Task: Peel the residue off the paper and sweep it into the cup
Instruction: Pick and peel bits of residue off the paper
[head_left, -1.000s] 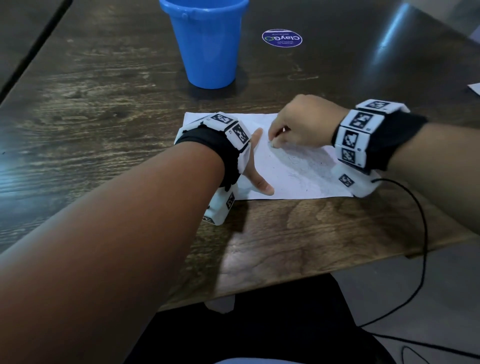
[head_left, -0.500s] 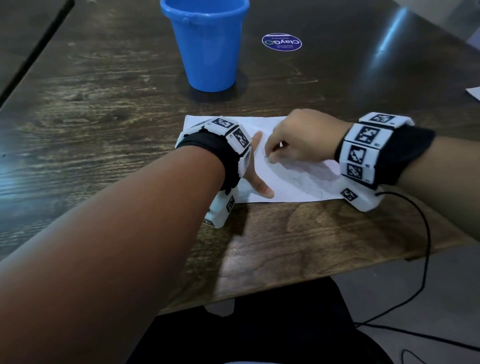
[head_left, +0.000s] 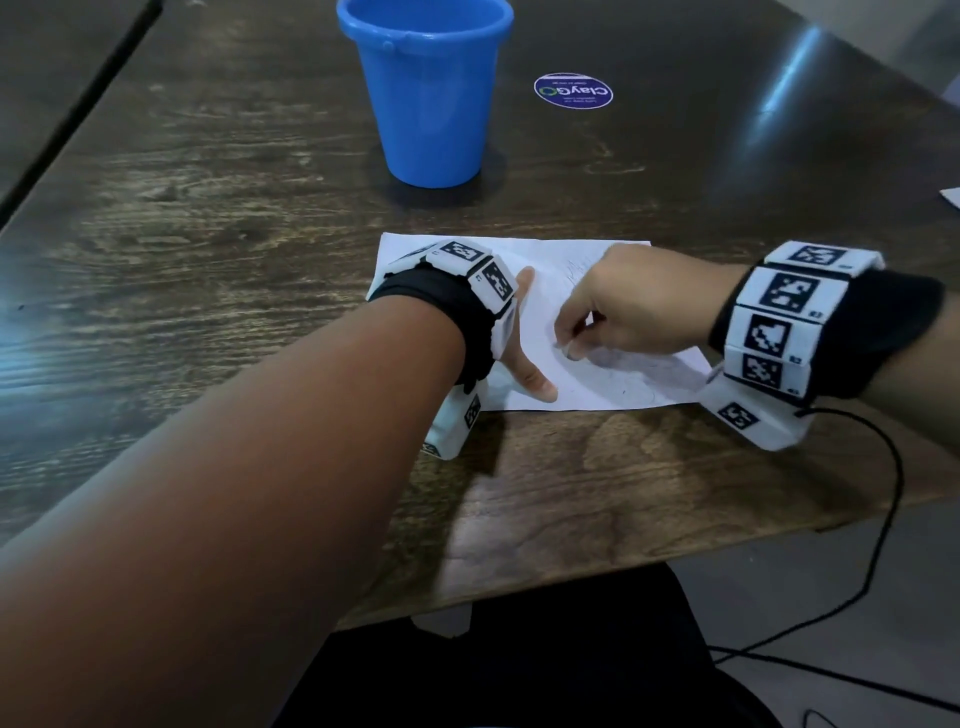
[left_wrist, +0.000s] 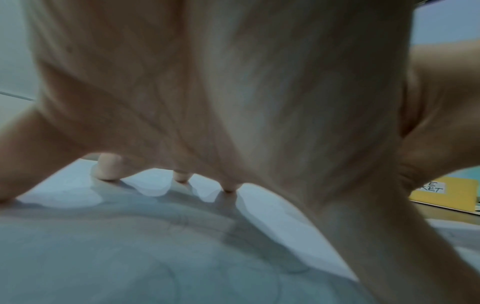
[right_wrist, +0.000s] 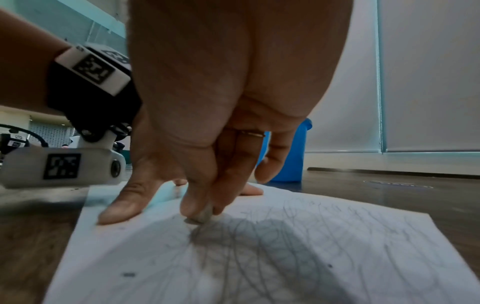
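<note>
One sheet of paper (head_left: 613, 384), scribbled grey, lies flat near the table (head_left: 208, 249) edge, long axis left-right, short side toward the blue cup (head_left: 426, 104), well apart beyond it. Right hand (head_left: 634, 306) pinches a small grey lump (right_wrist: 201, 216) against the sheet. Left hand (head_left: 524, 358), fingers spread straight, presses the sheet's left end. Risks: hard rubbing may crease or tear the paper; loosened residue may scatter off the near edge.
</note>
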